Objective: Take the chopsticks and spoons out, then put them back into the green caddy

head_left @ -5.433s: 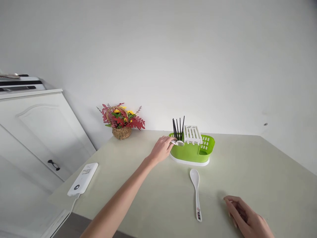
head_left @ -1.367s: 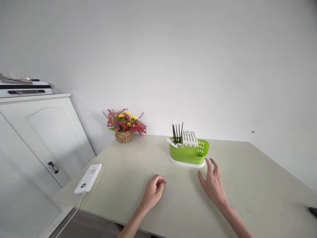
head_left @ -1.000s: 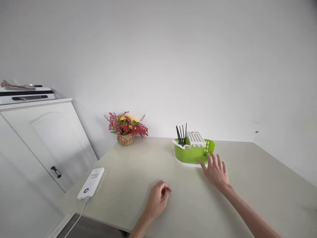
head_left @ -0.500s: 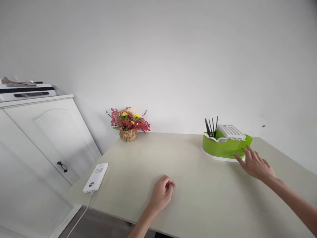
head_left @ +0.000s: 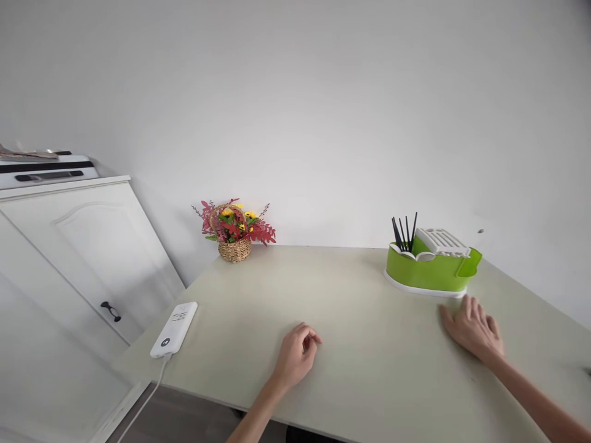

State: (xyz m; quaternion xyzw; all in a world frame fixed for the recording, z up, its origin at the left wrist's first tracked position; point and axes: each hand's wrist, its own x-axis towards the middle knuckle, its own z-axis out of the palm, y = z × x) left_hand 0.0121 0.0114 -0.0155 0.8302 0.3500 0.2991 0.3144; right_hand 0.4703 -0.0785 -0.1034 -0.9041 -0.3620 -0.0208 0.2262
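Resting right hand (head_left: 471, 326) near green caddy (head_left: 429, 274)

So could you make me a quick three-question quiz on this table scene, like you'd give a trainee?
1. True or false: the right hand grips the green holder.
2. Which thing lies nearest the table's left edge: A flower basket, B white charger, C black chopsticks?
3. How is the left hand shaped?

Key: 1 false, it lies flat on the table just in front of it. 2 B. 3 Loosely curled, resting on the table, holding nothing.
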